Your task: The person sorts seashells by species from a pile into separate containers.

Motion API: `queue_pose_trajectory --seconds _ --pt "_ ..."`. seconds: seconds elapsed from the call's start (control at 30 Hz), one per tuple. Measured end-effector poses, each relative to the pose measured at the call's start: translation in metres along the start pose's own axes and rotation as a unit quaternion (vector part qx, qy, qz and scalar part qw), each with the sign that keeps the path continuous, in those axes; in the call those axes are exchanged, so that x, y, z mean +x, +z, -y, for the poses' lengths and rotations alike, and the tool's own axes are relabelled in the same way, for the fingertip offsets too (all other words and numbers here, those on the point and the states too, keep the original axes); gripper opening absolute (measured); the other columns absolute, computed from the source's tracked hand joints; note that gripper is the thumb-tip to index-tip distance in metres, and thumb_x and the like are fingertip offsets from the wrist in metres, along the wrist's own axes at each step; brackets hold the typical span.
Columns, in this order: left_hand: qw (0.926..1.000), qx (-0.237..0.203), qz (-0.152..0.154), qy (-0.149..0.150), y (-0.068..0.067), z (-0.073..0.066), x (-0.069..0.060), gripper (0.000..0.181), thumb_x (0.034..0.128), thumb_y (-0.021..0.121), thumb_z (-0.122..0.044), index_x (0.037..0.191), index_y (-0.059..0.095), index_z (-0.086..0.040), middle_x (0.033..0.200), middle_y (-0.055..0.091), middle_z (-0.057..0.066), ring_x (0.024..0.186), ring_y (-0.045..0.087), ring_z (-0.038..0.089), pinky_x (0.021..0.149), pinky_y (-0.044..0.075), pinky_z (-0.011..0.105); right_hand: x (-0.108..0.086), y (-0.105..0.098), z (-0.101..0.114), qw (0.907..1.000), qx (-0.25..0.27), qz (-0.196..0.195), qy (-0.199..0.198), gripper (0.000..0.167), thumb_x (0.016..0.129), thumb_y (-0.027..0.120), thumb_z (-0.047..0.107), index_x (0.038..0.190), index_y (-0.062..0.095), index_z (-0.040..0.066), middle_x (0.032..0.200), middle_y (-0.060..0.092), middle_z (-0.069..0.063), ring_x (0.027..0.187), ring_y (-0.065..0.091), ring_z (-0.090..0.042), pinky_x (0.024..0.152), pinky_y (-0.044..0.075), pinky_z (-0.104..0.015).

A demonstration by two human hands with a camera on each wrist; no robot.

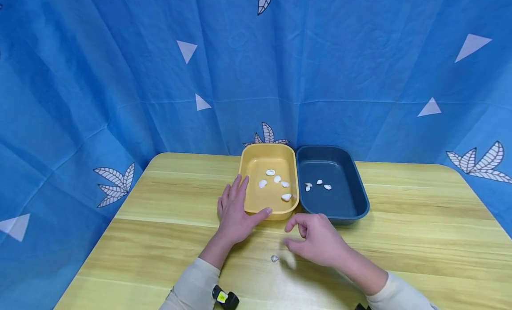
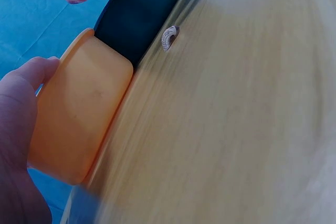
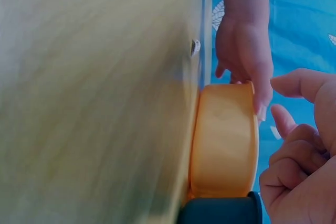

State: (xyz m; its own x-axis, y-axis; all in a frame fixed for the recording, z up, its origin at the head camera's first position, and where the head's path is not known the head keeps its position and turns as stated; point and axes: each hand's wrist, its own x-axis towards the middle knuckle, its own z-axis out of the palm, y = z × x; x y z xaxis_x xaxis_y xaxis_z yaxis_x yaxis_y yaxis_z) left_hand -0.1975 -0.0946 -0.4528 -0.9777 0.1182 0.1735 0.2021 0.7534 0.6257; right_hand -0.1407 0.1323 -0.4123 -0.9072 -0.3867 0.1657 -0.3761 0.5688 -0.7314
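Note:
My left hand [image 1: 235,212] rests at the near left corner of a yellow plastic tray [image 1: 270,216], fingers spread along its left side and thumb on the front rim. Several white seashells lie inside that tray, one a white shell [image 1: 286,197] near its right wall. My right hand [image 1: 318,241] hovers over the table in front of the trays. Its thumb and index finger stand apart with nothing between them, the other fingers curled. On the tabletop, left of and below that hand, sits a small ridged grey-white seashell [image 1: 274,258], also seen as a striped shell [image 2: 169,38] in the left wrist view.
Touching the yellow tray's right side is a dark blue tray [image 1: 340,201] holding several smaller shells [image 1: 319,182]. Both stand toward the back of a wooden table [image 1: 420,239]. A blue patterned curtain [image 1: 340,79] hangs behind the table and along its left side.

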Motion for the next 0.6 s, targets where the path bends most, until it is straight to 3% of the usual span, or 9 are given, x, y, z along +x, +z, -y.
queue_pose_trajectory --seconds 0.4,0.6 --pt "0.9999 -0.001 -0.011 0.011 0.0 0.001 -0.001 0.105 0.0788 0.07 -0.067 0.16 0.022 -0.022 0.166 0.012 0.002 0.146 0.012 0.041 0.112 0.006 0.063 -0.002 0.018 -0.005 0.999 -0.009 0.044 -0.005 0.022 0.072 0.088 0.015 0.086 0.071 0.018 0.053 0.038 0.014 0.051 0.038 -0.002 0.051 0.04 -0.025" --pt "0.9999 0.003 -0.011 0.013 0.001 0.003 -0.001 0.104 0.079 0.069 -0.068 0.16 0.022 -0.022 0.165 0.013 0.002 0.146 0.013 0.041 0.112 0.007 0.062 -0.002 0.029 -0.005 0.9965 -0.004 0.084 0.003 0.022 0.072 0.089 0.019 0.085 0.072 0.021 0.054 0.044 0.013 0.05 0.041 -0.003 0.048 0.037 -0.025"
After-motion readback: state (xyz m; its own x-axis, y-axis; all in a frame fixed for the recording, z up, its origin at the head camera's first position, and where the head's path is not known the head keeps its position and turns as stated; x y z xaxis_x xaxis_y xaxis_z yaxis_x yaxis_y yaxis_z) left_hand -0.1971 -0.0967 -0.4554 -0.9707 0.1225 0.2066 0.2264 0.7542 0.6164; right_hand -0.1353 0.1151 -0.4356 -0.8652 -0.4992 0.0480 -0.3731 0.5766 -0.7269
